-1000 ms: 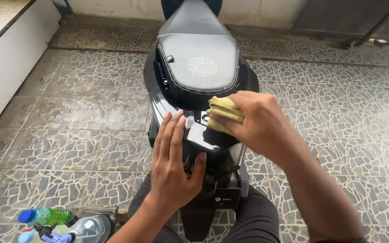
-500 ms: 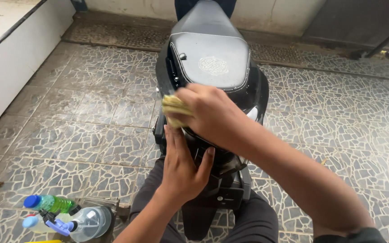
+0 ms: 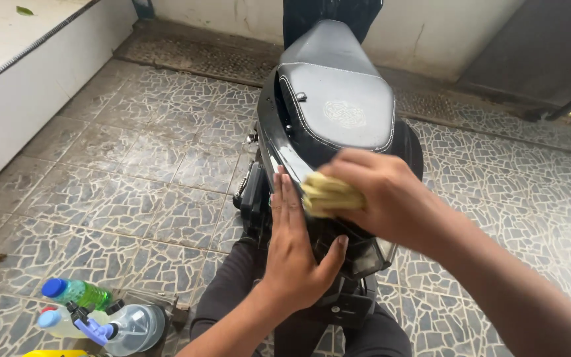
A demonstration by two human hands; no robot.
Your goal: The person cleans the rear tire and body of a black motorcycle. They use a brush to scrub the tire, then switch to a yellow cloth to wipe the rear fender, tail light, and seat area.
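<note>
Yellow cloth (image 3: 330,194), gripped in the right hand (image 3: 381,195), rubs the scooter's (image 3: 338,112) glossy black tail; left hand (image 3: 292,248) lies flat, fingers open, bracing it.

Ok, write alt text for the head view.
A right hand presses a folded yellow cloth against a black scooter's rear, the left hand flat beside it. Plastic bottles sit on the tiled floor.
</note>
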